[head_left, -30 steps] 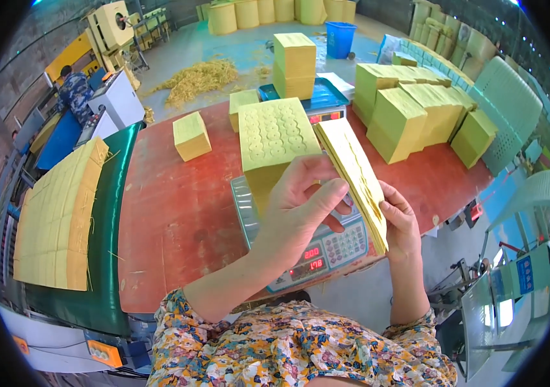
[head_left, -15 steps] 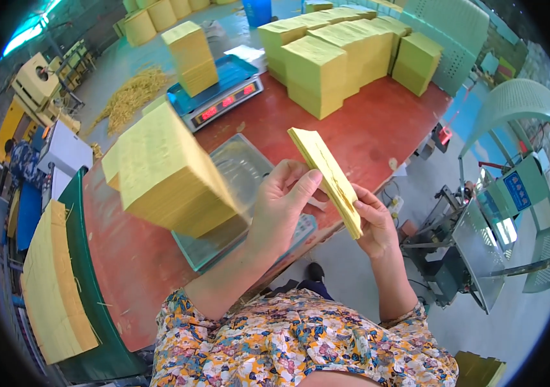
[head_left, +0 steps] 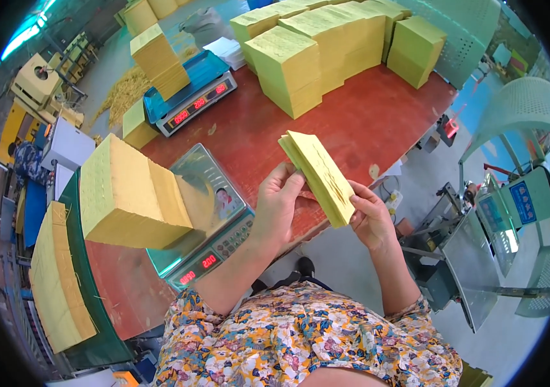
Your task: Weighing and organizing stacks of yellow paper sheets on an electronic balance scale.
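Note:
A thin sheaf of yellow paper (head_left: 324, 177), slightly fanned along one edge, is held tilted above the red table. My left hand (head_left: 277, 201) pinches its left edge between thumb and fingers. On its lower right edge, my right hand (head_left: 373, 216) grips with thumb and fingers. Left of my left forearm, a tall block of stacked yellow paper (head_left: 130, 200) rests on a glass-topped digital scale (head_left: 223, 229) with lit red digits.
A second scale (head_left: 201, 97) with a blue pan bears another yellow paper stack (head_left: 159, 61). Tall yellow paper stacks (head_left: 317, 55) line the table's far side. A green chair back (head_left: 465, 39) stands beyond, and a metal-framed machine (head_left: 471, 258) sits at right. The red table (head_left: 346, 122) has its edge near me.
The sheaf has turned to show more of its broad face, its edges fanning apart. My view has shifted, so the near scale's display shows more. Both hands keep their grip.

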Action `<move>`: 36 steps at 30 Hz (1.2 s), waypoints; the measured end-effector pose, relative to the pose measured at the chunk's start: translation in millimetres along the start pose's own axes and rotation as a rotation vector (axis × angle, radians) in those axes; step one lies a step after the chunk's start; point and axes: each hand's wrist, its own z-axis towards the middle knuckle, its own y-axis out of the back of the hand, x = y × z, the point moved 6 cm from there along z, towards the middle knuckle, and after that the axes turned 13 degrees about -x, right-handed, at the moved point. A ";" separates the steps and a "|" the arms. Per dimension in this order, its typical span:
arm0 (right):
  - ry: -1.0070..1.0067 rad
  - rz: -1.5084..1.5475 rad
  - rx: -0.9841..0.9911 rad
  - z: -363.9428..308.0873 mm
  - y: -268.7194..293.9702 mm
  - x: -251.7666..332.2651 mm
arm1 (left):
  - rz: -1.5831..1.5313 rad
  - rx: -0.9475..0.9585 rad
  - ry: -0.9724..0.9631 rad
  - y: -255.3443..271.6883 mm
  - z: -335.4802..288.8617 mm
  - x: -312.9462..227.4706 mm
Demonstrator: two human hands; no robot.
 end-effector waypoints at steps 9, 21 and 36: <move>0.517 -0.723 -0.045 28.3 32.6 5.8 | 0.172 -0.121 -0.012 38.3 33.4 47.8; 0.558 -0.862 0.006 40.5 -12.4 -21.9 | 0.217 -0.240 -0.125 98.8 36.5 62.8; 1.113 -1.388 0.355 5.8 -48.6 0.4 | -0.506 -0.189 0.081 110.4 -53.5 -24.6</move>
